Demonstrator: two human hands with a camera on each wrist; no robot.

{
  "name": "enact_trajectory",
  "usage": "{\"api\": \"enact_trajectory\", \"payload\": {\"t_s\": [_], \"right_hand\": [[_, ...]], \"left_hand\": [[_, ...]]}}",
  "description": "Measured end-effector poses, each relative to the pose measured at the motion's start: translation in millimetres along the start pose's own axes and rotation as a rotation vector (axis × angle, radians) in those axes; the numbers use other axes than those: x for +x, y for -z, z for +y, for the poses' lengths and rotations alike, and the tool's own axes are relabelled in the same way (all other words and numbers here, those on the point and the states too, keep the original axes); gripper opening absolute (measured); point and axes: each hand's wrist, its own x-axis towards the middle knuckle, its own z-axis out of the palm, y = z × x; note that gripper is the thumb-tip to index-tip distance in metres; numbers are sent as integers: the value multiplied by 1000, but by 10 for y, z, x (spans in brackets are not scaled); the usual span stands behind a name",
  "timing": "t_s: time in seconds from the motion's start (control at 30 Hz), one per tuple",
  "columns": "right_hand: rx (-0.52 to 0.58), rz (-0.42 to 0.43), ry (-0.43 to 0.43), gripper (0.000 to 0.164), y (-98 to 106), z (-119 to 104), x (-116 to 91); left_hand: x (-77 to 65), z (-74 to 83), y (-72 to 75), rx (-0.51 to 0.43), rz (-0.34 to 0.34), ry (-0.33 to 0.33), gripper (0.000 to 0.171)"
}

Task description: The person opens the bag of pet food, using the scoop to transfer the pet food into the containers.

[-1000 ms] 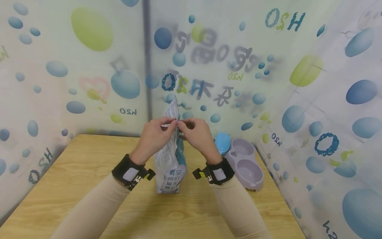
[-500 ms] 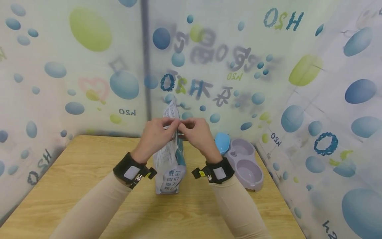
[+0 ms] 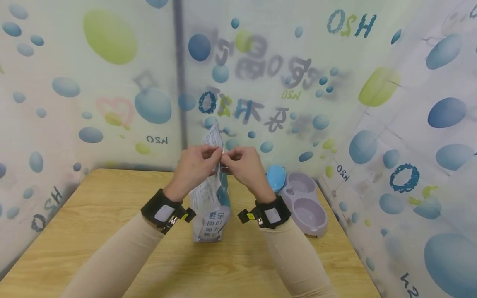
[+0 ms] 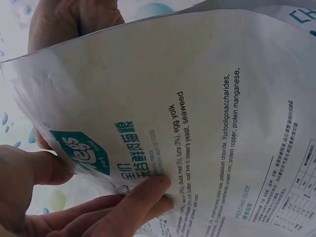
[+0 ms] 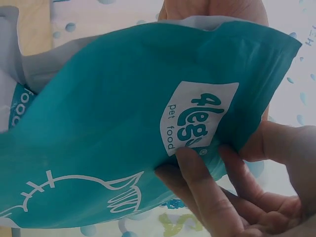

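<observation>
An upright pet food bag (image 3: 210,225) stands on the wooden table, its narrow side toward me. Near its top edge, my left hand (image 3: 197,167) pinches the white printed side, and my right hand (image 3: 244,167) pinches the teal side. The two thumbs almost meet there. The left wrist view shows the bag's white panel (image 4: 197,113) with ingredient text, my left fingertips (image 4: 158,187) lying against it. In the right wrist view, right fingertips (image 5: 190,158) press on the teal front (image 5: 108,108) beside its logo. Whether the top is sealed, I cannot tell.
A lilac double pet bowl (image 3: 307,213) lies at the table's right side. Against its left edge is a light blue scoop (image 3: 276,178), partly behind the right hand. Patterned curtains (image 3: 123,74) close off the back and both sides of the table (image 3: 123,223).
The head view has drifted slightly. Both hands stay at the bag's top; the left thumb tip is a little higher and the right one a little lower than before.
</observation>
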Motion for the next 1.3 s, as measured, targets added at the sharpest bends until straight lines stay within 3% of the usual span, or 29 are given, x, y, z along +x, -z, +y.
{"api": "enact_trajectory", "payload": {"t_s": [0.17,0.47,0.93,1.3], "right_hand": [[1,3,7,15,0,27,-9],[-7,8,34,14,-5,61,-19],[-39,23,60,12,-3,140,-2],[60,26,10,12,-26,156,-24]], "left_hand": [[-2,9,15,7,-12,3,47],[-15,81,72,114,13,-40,36],[-9,63,83,83,19,-44,23],[-28,5,34,37,65,-19,22]]}}
